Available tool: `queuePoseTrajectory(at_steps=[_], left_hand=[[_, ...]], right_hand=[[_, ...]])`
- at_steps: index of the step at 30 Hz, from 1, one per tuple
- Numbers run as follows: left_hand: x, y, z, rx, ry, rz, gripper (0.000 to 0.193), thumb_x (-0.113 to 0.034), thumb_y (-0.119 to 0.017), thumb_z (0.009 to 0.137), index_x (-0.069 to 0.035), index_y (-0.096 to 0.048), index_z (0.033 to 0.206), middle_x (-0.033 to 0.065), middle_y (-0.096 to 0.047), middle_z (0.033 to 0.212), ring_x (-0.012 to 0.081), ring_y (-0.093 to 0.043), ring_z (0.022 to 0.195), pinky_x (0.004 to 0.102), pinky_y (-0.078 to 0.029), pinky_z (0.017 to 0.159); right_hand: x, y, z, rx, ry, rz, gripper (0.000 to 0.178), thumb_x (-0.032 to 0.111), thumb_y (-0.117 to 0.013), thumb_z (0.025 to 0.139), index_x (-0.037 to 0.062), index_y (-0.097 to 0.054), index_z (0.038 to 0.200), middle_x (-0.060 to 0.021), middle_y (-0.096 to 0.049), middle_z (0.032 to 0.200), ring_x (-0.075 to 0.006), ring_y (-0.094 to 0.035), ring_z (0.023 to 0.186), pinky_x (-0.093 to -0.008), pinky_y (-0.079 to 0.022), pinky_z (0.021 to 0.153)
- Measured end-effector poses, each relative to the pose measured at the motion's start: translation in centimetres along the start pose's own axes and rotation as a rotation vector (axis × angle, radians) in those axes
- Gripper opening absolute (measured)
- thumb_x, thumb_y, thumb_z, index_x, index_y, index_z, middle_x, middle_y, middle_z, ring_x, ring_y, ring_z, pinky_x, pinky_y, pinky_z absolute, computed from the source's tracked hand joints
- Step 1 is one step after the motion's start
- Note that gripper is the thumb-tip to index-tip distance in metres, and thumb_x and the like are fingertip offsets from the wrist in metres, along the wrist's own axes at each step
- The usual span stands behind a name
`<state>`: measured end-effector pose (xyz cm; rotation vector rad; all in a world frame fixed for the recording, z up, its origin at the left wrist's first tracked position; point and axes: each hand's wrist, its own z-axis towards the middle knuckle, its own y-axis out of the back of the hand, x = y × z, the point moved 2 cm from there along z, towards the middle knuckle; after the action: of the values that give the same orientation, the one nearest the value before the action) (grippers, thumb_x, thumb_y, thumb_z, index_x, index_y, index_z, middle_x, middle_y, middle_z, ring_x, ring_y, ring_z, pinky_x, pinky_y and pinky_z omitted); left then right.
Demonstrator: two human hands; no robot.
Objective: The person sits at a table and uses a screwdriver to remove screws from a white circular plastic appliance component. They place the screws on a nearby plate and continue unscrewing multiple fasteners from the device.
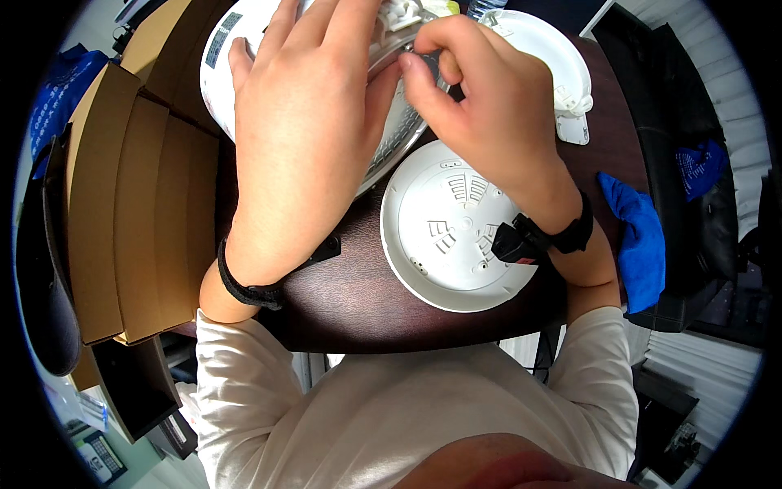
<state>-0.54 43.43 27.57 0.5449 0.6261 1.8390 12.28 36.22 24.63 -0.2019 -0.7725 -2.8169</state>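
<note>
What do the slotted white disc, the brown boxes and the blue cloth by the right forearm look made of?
The slotted white disc looks like molded plastic, satin, with neat slots and a thin rim. The brown boxes are likely cardboard: matt and plain. The blue cloth seems a dull, soft fabric, judging by its folds; fibre unclear.

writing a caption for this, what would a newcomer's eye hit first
Probably the two bare hands at top centre: the left hand spread over a white housing, the right hand beside it, thumb and forefinger close together. Next, the round slotted white cover below them on the dark table, then the bright blue cloth towards the right.
</note>
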Motion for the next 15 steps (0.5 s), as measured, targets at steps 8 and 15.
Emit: queuePoseTrajectory(at_steps=[8,15], left_hand=[[0.2,-0.2,-0.1,-0.025,-0.014,-0.043,0.043,-0.012,-0.073,0.080,-0.009,-0.060,0.121,0.0114,-0.066,0.106,0.0322,-0.065,0.093,0.0408,-0.048,0.082],[0.1,0.0,0.2,0.029,-0.018,-0.015,0.042,-0.012,-0.073,0.080,-0.009,-0.060,0.120,0.0116,-0.066,0.106,0.0327,-0.065,0.093,0.0417,-0.047,0.082]], right_hand=[[-0.4,-0.5,0.2,0.031,0.017,0.026,0.013,0.017,-0.067,0.085,0.0086,-0.056,0.085,-0.0070,-0.063,0.072,-0.0287,-0.064,0.060,-0.0367,-0.052,0.054],[-0.2,0.2,0.2,0.052,-0.022,0.007,0.014,0.016,-0.068,0.084,0.0087,-0.057,0.085,-0.0066,-0.061,0.071,-0.0280,-0.063,0.059,-0.0360,-0.051,0.054]])
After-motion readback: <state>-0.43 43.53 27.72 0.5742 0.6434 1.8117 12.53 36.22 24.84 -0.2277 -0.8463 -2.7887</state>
